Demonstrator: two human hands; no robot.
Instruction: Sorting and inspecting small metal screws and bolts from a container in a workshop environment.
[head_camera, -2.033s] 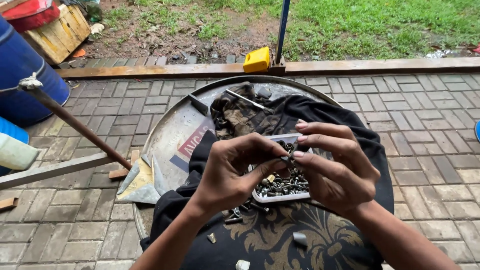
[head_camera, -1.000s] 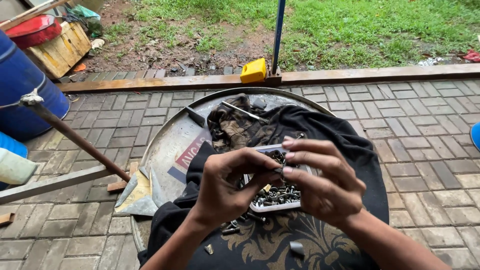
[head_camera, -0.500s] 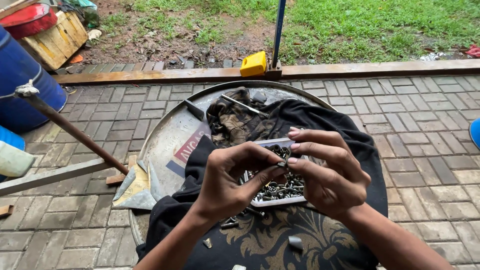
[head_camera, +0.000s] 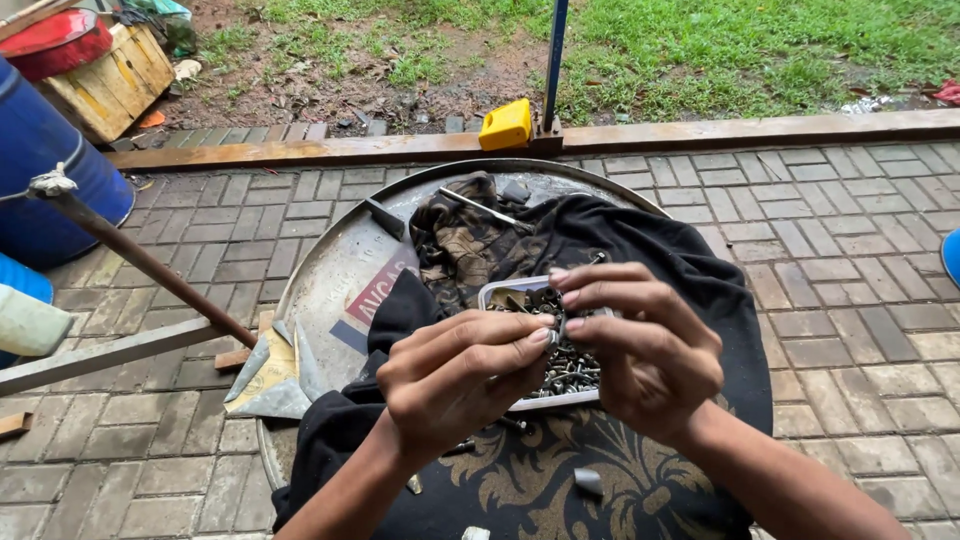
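A round metal tray (head_camera: 330, 270) draped with a black cloth (head_camera: 640, 240) is seen as before, the white container of screws (head_camera: 565, 370) unmoved on it. Above it the left hand (head_camera: 450, 385) and right hand (head_camera: 650, 350), earlier slightly apart, are now brought together, fingertips pinched on a small screw (head_camera: 556, 328).

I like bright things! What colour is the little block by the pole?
Yellow block, clearest in the head view, beside the blue pole.

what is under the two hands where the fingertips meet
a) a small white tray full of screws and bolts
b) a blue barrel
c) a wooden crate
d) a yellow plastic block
a: the left hand and right hand meet fingertip to fingertip over a small white tray heaped with screws and bolts, which sits on black cloth.
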